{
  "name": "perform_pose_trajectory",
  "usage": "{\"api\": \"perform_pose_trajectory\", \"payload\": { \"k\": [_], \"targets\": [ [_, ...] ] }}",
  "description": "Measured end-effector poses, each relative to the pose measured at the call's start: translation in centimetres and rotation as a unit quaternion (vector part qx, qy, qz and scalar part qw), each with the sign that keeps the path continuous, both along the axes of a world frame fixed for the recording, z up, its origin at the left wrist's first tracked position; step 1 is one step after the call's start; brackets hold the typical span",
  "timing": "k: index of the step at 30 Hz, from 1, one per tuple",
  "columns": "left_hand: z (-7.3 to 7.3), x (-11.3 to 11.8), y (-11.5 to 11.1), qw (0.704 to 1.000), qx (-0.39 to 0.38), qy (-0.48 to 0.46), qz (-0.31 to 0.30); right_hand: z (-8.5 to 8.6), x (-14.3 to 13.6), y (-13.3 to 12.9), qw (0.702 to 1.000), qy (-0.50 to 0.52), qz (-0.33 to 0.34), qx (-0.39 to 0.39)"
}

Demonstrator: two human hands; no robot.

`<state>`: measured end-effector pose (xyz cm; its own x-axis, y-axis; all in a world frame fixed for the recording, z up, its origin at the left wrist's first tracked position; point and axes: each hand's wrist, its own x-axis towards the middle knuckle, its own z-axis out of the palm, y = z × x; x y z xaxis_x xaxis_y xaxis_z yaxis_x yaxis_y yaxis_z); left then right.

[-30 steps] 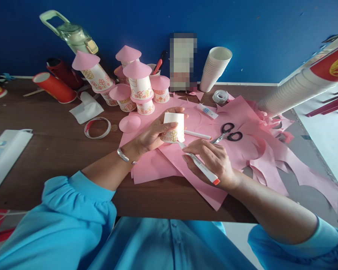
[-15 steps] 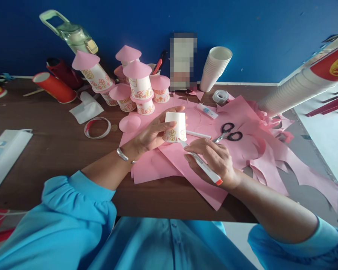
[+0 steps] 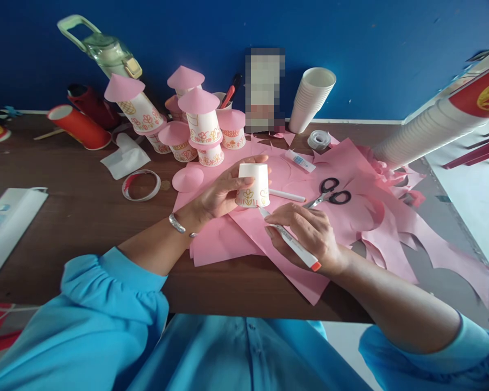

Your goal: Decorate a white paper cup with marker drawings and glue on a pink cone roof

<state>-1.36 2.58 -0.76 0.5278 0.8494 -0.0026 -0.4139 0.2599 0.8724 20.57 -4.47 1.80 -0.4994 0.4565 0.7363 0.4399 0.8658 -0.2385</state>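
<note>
My left hand (image 3: 224, 190) grips a white paper cup (image 3: 253, 182) turned upside down, thumb across its front and fingers behind. Flowers and short strokes in yellow-brown and reddish lines run around the cup's lower band. Between the thumb and fingers of my right hand (image 3: 305, 231) is a white marker pen (image 3: 293, 245) with an orange-red end. Its tip is at the cup's lower rim; whether it touches I cannot tell. Under both hands lie pink paper sheets (image 3: 224, 239). A white stick-like pen or cap (image 3: 287, 195) rests just behind the marker.
Paper-cup towers with pink cone roofs (image 3: 198, 100) stand at the back left. Black-handled scissors (image 3: 330, 193), a glue tube (image 3: 300, 161) and a tape roll (image 3: 319, 140) lie to the right. Stacked white cups (image 3: 312, 100) stand by the blue wall. A power strip (image 3: 12, 233) lies left.
The marker tip and my right hand have shifted very slightly along the cup's lower rim. The cup has turned a little in my left hand, showing more of the right-hand flower.
</note>
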Motion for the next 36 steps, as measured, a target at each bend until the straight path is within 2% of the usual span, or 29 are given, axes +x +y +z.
{"api": "perform_pose_trajectory", "payload": {
  "k": [16,21,36],
  "targets": [
    [-0.45,-0.26,0.13,1.000,-0.023,-0.013,0.000,-0.07,-0.03,0.15,1.000,0.003,-0.002,-0.001],
    [-0.15,-0.13,0.22,0.999,-0.035,-0.022,-0.012,0.03,0.10,0.02,1.000,0.004,0.005,0.003],
    [0.09,0.19,0.18,0.999,-0.023,0.005,0.022,0.17,-0.19,-0.09,0.999,0.027,0.011,0.023]
  ]
}}
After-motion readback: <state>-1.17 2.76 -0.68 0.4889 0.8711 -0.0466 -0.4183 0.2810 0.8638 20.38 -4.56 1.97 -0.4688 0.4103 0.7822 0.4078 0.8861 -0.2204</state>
